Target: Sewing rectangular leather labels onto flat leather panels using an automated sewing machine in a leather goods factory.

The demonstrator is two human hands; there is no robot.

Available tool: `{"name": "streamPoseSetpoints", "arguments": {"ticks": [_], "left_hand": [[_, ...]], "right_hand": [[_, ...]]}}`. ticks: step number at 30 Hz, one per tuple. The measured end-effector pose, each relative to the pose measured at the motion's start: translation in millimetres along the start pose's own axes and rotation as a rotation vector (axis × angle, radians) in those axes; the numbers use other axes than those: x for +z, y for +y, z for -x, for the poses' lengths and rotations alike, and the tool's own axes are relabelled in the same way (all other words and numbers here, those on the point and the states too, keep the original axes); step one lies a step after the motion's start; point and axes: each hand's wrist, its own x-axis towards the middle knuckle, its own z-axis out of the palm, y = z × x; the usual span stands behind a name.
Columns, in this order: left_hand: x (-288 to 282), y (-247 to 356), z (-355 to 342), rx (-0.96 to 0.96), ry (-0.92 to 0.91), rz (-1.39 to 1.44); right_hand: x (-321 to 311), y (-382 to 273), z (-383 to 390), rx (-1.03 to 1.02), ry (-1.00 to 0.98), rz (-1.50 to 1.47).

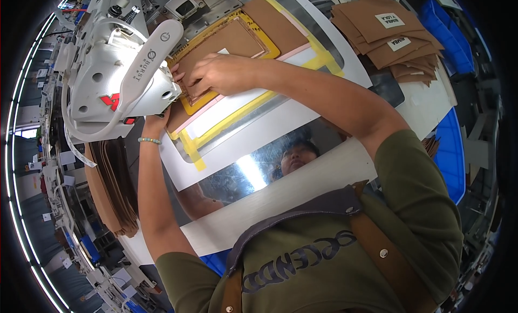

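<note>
A white sewing machine head (116, 75) stands at the left, its lamp glowing over the work. Beside it, a brown panel (213, 51) lies inside a yellow template frame (268, 46). My right hand (226, 74) rests on the panel, its fingers bent and apart, fingertips near the frame's inner edge close to the machine. A small white piece (223, 51) shows just beyond its knuckles. My left hand (176, 73) reaches behind the machine head; only a few fingertips show, near the panel, and the rest is hidden.
Brown pieces with white labels (391, 35) are piled at the far right, near blue bins (449, 156). More brown pieces (110, 189) stand stacked at the left. Yellow tape (237, 117) borders the template on a white sheet (345, 70); a shiny metal plate (259, 162) lies nearer me.
</note>
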Motion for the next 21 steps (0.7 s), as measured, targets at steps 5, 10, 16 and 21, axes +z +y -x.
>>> {"name": "streamPoseSetpoints", "arguments": {"ticks": [5, 10, 16, 21], "left_hand": [[-1.5, -11.5, 4.3, -0.179, -0.087, 0.001], [-7.7, -55.7, 31.3, -0.939, 0.071, 0.68], [-6.5, -90.6, 40.7, -0.292, -0.179, -0.407], [-4.2, -89.0, 14.2, -0.105, -0.072, -0.436]], "right_hand": [[4.1, 7.4, 1.8, -0.013, 0.043, -0.02], [-8.3, 10.5, -2.5, -0.056, 0.082, -0.029], [1.6, -0.3, -5.4, -0.04, 0.054, -0.07], [-1.4, -1.4, 2.3, -0.051, 0.108, 0.036]]}}
